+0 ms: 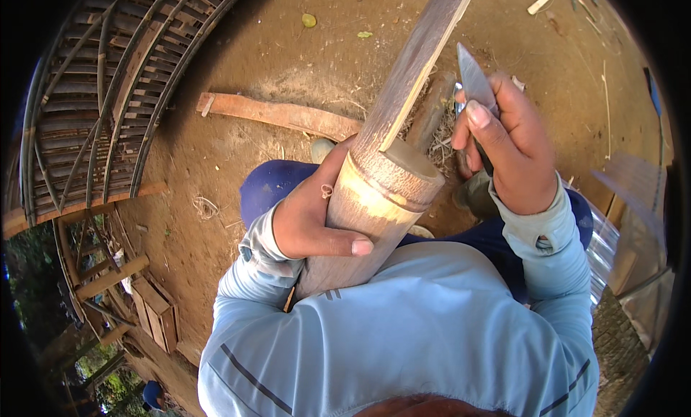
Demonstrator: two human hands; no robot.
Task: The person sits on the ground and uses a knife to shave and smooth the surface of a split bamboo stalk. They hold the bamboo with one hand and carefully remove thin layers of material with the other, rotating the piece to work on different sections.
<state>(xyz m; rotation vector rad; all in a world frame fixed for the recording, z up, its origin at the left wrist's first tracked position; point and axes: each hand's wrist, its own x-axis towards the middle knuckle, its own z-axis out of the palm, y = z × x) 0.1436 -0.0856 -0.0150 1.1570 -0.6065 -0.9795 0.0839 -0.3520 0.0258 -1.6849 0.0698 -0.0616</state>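
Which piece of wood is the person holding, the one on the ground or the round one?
The round bamboo pole, gripped by the left hand. The flat plank lies untouched on the dirt.

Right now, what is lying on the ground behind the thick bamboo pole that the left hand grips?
Behind the thick bamboo pole, a long reddish wooden plank lies on the brown dirt ground. Its right end disappears behind the pole, so that part cannot be seen.

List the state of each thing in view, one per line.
Left hand: wrapped around the bamboo pole.
Bamboo pole: tilted against the chest, partly split, a thin strip lifting off.
Right hand: closed on the knife.
Knife: blade pointing up, beside the pole.
Wooden plank: lying flat on the dirt.
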